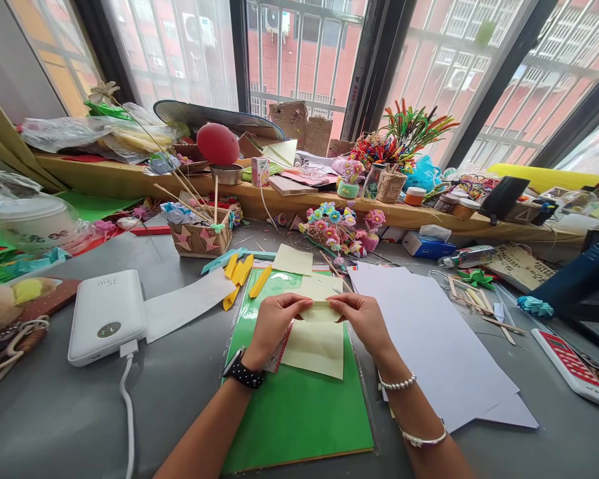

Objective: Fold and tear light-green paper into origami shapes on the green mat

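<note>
Barred windows [299, 60] run behind a cluttered wooden sill, and below it a grey tabletop [70, 412] carries the work; at its middle a pale yellow paper [315, 339] lies on a green sheet [299, 412], its upper edge lifted and folded over; the left hand [274, 319] pinches that folded edge at its left end, thumb and fingers closed on the paper, and the right hand [362, 319] pinches it at the right end in the same closed grip; a black watch sits on the left wrist, bead bracelets on the right; under the paper's left side a strip with a red-patterned edge peeks out; just beyond the hands more pale yellow squares [293, 259] lie on the green sheet, with yellow strips [239, 273] beside them; to the right, touching the green sheet's edge, large white sheets [429, 332] spread out; to the left a white power bank [107, 316] with its cable rests near a white paper strip [190, 303]; farther back stand a woven basket [199, 236] and a cluster of small paper flowers [337, 226].
</note>
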Available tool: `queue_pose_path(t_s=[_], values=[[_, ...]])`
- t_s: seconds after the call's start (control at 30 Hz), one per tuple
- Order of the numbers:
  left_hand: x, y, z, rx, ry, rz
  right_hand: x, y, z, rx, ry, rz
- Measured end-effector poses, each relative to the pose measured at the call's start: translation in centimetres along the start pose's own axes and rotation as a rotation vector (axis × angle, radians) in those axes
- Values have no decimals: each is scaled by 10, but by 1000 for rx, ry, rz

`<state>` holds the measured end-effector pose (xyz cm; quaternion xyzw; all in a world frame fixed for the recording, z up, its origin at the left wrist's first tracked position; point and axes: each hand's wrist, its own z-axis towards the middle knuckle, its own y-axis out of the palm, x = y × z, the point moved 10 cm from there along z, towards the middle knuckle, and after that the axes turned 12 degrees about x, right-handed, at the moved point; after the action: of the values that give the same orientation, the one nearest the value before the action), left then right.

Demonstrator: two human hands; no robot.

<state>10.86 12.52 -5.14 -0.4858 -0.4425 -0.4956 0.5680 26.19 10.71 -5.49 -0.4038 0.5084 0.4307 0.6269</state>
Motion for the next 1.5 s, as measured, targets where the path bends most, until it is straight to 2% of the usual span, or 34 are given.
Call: queue_pose_path(t_s=[0.27,0.5,0.63,0.73,0.93,1.17,1.3,1.5], values=[[5,1,0,8,69,9,-2,-9,1,87,-26,-19],[8,0,0,7,106,25,0,-9,2,100,-50,-47],[6,8,-2,-78,86,19,-2,-9,1,86,-47,-58],[5,13,-3,-124,88,49,-7,-4,-2,29,-60,-56],[8,14,-4,-123,140,97,-14,8,-6,-57,-119,-125],[14,15,-6,-126,172,109,-14,8,-7,-36,-169,-210],[15,13,-6,-112,190,123,-15,10,-7,-55,-160,-193],[11,9,-3,-59,180,160,-12,6,-6,-13,-98,-138]])
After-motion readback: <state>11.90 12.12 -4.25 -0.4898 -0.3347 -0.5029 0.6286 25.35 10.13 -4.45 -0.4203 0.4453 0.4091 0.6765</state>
